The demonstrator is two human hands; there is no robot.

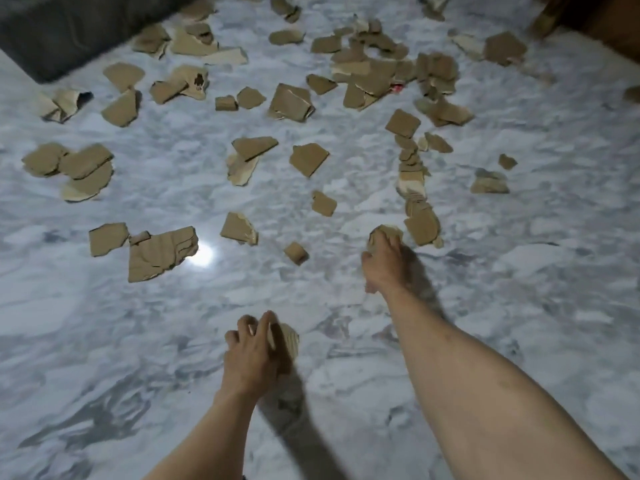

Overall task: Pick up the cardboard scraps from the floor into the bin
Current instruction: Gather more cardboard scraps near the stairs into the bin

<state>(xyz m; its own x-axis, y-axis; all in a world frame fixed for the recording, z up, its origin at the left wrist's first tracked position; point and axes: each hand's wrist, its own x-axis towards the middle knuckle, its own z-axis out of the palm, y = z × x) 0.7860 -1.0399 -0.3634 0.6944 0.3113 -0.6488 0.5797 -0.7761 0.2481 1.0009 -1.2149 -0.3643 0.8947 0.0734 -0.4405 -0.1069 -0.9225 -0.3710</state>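
Several torn brown cardboard scraps lie scattered over the grey-white marble floor (138,341). My right hand (384,261) reaches forward and closes on a small scrap (388,232) at its fingertips. My left hand (251,355) is nearer to me, fingers wrapped around a pale corrugated scrap (289,341). A big creased scrap (157,252) lies to the left, a small one (296,253) between my hands. A strip of scraps (414,188) runs away beyond my right hand. No bin is in view.
A dark grey mat or cushion (69,32) fills the top left corner. A brown wooden piece of furniture (595,19) stands at the top right. A bright lamp reflection (202,255) glares on the floor. The floor near me holds no scraps.
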